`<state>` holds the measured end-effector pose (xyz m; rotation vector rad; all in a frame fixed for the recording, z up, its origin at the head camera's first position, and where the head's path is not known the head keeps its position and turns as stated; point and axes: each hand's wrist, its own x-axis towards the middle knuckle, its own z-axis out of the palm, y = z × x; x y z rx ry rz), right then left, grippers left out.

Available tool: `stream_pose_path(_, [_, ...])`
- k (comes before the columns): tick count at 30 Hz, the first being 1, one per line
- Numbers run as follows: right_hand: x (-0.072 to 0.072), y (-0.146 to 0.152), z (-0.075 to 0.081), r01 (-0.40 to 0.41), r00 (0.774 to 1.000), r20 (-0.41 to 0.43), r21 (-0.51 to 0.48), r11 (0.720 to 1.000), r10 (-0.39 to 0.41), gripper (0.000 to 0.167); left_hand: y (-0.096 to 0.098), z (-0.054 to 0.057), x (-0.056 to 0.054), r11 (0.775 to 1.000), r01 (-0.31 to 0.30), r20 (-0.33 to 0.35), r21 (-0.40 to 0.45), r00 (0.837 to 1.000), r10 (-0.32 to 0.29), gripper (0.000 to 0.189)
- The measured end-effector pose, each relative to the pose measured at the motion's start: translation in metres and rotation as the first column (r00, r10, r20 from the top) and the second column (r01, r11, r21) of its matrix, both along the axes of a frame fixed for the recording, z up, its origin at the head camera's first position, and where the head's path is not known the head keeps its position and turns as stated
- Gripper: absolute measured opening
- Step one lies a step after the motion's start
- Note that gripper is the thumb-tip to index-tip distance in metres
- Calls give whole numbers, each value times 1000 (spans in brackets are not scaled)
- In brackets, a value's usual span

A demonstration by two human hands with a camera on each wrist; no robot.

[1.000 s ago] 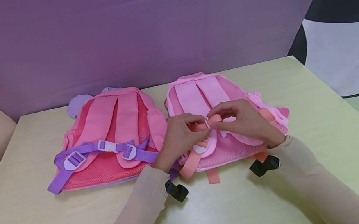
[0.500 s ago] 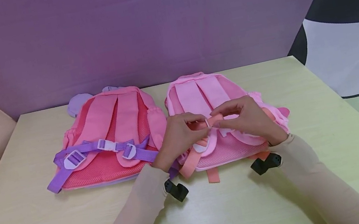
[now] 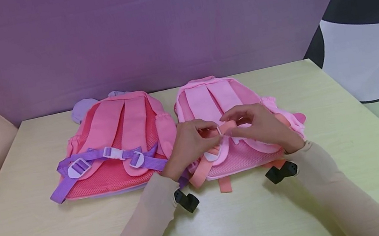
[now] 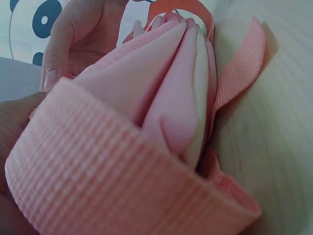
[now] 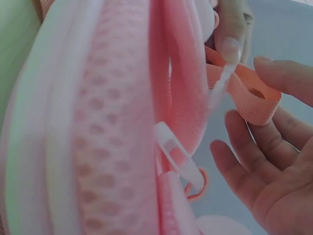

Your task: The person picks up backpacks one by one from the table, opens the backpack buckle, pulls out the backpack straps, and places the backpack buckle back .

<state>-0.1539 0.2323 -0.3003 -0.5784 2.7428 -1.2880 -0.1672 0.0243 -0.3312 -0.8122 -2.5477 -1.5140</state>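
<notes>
A: Where does the orange strap (image 3: 228, 125) lie?

B: Across the lower part of the pink backpack (image 3: 205, 102), its long axis running nearly from 9 to 3 o'clock in the head view, with a white buckle (image 5: 222, 83) on it.

A: Is either side nearer?

B: No, both touch. The left hand (image 3: 193, 142) comes in from 8 o'clock, the right hand (image 3: 261, 123) from 4. The strap's loop sits at 3 o'clock from the buckle, at the right fingertips.

A: And the fingers?

B: The left thumb and forefinger pinch at the buckle. The right thumb and fingers hold the loop between them, parted only by its thickness. How firmly, one cannot tell.

A: Farther out?

B: A coral backpack (image 3: 104, 184) with purple straps (image 3: 63, 190) lies just beside, at 9 o'clock. Both bags rest on the table (image 3: 230, 228); a purple wall (image 3: 124, 41) stands at 12.
</notes>
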Motion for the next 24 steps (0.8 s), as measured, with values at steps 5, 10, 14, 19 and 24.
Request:
stream_pose_path(5, [0,-4,-4,24,999,-25,29,999,-24,28,0,0,0,1000,3,-25,-11,1000,-4,23])
stream_pose_path(10, [0,-3,-4,38,999,-25,21,999,-37,26,1,0,-1,1000,4,-35,-20,999,-5,22])
stream_pose_path(14, [-1,-1,-4,29,1000,-13,6,1000,-29,26,0,0,-1,1000,1,-41,-25,999,-2,23])
stream_pose_path(19, [-1,1,-3,10,1000,-12,-24,1000,-10,26,0,1,-1,1000,-3,-37,-23,999,2,25])
stream_pose_path(24, [-2,2,-4,-13,1000,-10,-41,999,12,25,0,0,-1,1000,0,-16,-23,1000,0,24])
